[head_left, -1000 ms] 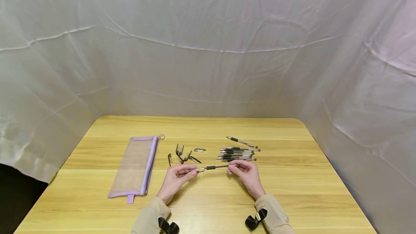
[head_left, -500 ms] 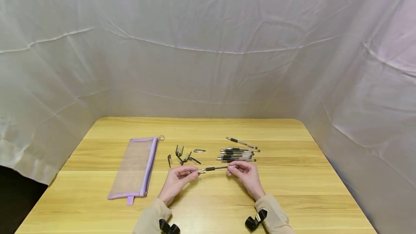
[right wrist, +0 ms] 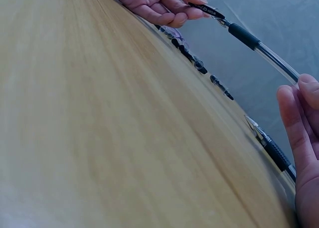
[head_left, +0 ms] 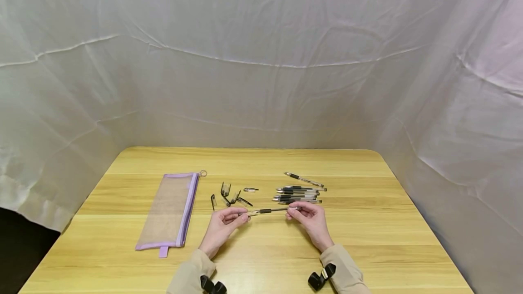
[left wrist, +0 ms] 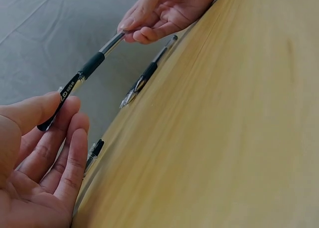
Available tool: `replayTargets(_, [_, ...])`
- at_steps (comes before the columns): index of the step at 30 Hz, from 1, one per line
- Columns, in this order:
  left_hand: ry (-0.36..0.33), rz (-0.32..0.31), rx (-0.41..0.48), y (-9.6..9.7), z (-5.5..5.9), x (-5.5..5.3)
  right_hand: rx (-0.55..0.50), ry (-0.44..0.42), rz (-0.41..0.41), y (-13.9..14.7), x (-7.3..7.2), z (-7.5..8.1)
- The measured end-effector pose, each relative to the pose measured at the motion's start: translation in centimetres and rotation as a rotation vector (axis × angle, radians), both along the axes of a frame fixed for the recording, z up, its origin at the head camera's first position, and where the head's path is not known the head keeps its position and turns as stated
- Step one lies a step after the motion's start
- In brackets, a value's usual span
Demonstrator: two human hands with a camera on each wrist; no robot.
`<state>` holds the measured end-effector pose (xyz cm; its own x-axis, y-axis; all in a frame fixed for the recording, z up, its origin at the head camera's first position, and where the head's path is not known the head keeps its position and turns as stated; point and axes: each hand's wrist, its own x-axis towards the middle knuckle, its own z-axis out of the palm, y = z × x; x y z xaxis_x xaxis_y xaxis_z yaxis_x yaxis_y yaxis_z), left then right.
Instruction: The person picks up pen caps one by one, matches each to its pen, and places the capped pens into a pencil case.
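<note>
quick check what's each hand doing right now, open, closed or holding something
Left hand: holding a pen cap between thumb and fingers.
Right hand: holding a pen near its rear end.

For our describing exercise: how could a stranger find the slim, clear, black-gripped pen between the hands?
At the yellow wooden table, find the person's bare left hand and right hand. Between them is the pen; unlike other black-gripped pens lying nearby, it is raised.

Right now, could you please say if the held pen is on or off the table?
Off: the left wrist view shows the pen clear of the table.
</note>
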<state>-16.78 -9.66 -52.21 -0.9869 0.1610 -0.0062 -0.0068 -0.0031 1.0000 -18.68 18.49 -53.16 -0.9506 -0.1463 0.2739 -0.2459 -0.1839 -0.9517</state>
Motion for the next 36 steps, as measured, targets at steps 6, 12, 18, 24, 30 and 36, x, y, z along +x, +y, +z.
replayTargets(6, [0.036,-0.03,-0.044,0.22,0.05,0.02,0.015,0.038,0.029,0.02,-0.06,-0.08])
replayTargets(12, [0.044,-0.059,-0.08,0.6,0.13,0.2,0.019,0.052,0.072,0.0,-0.13,-0.31])
replayTargets(18, [0.026,-0.044,-0.106,0.82,0.34,0.37,0.021,0.053,0.095,-0.05,-0.03,-0.33])
replayTargets(24, [0.006,-0.031,-0.095,0.89,0.48,0.51,0.07,0.05,0.073,0.02,0.17,-0.31])
replayTargets(30, [-0.019,0.021,-0.086,0.98,0.58,0.63,0.085,0.074,0.067,-0.2,0.35,-0.19])
replayTargets(36, [-0.015,0.049,-0.089,0.86,0.9,0.65,0.083,0.075,0.063,-0.6,0.37,0.33])
